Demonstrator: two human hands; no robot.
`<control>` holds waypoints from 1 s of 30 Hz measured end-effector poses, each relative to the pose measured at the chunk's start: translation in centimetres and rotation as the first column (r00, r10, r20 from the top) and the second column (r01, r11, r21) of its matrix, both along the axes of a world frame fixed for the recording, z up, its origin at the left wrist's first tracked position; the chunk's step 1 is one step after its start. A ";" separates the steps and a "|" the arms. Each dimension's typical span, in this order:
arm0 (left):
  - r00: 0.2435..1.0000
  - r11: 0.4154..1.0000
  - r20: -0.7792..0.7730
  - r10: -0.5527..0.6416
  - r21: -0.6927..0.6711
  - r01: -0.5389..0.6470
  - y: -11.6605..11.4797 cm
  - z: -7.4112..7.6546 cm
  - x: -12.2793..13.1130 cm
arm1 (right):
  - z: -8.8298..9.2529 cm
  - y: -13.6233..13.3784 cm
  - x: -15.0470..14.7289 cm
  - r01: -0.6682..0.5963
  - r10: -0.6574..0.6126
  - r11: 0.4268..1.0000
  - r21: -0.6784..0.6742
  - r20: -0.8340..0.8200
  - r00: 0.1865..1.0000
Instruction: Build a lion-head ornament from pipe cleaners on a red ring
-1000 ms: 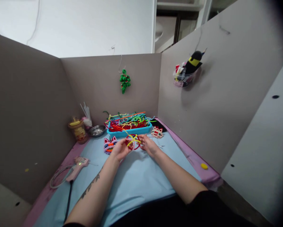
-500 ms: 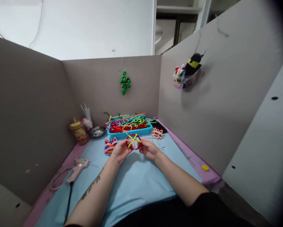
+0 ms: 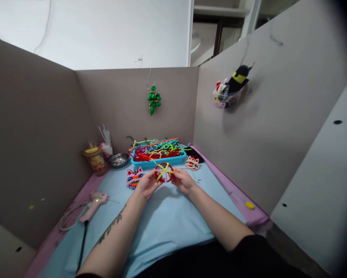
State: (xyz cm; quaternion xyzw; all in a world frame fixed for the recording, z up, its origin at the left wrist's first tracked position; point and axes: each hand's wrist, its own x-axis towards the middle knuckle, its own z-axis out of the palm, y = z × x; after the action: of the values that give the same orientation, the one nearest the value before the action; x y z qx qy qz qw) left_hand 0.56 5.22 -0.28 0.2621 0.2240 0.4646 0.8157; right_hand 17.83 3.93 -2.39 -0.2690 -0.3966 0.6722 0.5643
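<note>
A red ring [image 3: 164, 164] crossed with yellow strands [image 3: 165, 172] was held between the left hand [image 3: 148, 184] and right hand [image 3: 184, 181], in front of the blue tray [image 3: 144, 165]

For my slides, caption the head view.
Left hand and right hand hold a yellow-crossed red pipe-cleaner ring above blue cloth.

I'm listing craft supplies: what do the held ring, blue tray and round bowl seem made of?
Ring: perhaps fuzzy pipe cleaners, matte, judging by its thick bent strands. Tray: likely plastic, smooth with a slight sheen, from its even, molded-looking rim. Bowl: apparently metal, polished, given its silvery highlights.
</note>
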 end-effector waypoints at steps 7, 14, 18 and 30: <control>0.999 0.999 -0.044 0.003 0.032 -0.001 -0.5 0.3 0.1 | 0.0 -0.2 0.0 -0.050 0.049 0.998 0.031 0.031 0.998; 0.999 0.999 -0.046 -0.004 0.036 0.006 -0.5 0.5 -0.1 | -0.2 0.2 0.1 -0.059 0.058 0.998 0.010 0.019 0.998; 0.997 0.997 -0.080 -0.004 0.072 0.010 0.1 0.1 -0.4 | -0.3 0.5 0.4 0.080 -0.090 0.989 0.122 0.075 0.993; 0.983 0.995 -0.184 0.009 0.101 0.010 1.0 -1.1 -0.4 | -0.5 0.4 0.6 0.091 -0.489 0.740 0.666 0.440 0.753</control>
State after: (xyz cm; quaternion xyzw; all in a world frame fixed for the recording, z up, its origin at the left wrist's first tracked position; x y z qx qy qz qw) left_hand 0.21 6.24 -1.41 0.3448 0.2746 0.4490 0.7772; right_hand 18.45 4.31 -2.91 -0.3299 -0.6950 0.2876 0.5704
